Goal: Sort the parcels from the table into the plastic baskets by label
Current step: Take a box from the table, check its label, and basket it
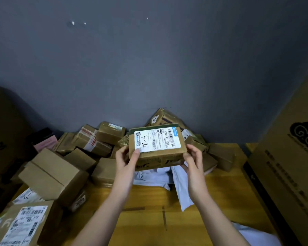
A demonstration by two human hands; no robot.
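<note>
Two bare forearms reach in from the lower edge — no sleeves, watch or bands show. The left hand (127,158) and right hand (194,159) wear no gloves or rings — nails short, unpainted.

Small brown cardboard parcel (156,147) held above table (149,206), top face tilted toward camera. White shipping label (157,140) on top: barcodes, handwritten "3-2". More brown parcels (89,144) heaped along table's far edge.

I see both hands raised over the worktop (149,201); left hand (125,161) and right hand (194,159) grip a small parcel (156,146), its white label (157,139) marked "3-2"; heaped boxes (103,139) lie behind.
</note>
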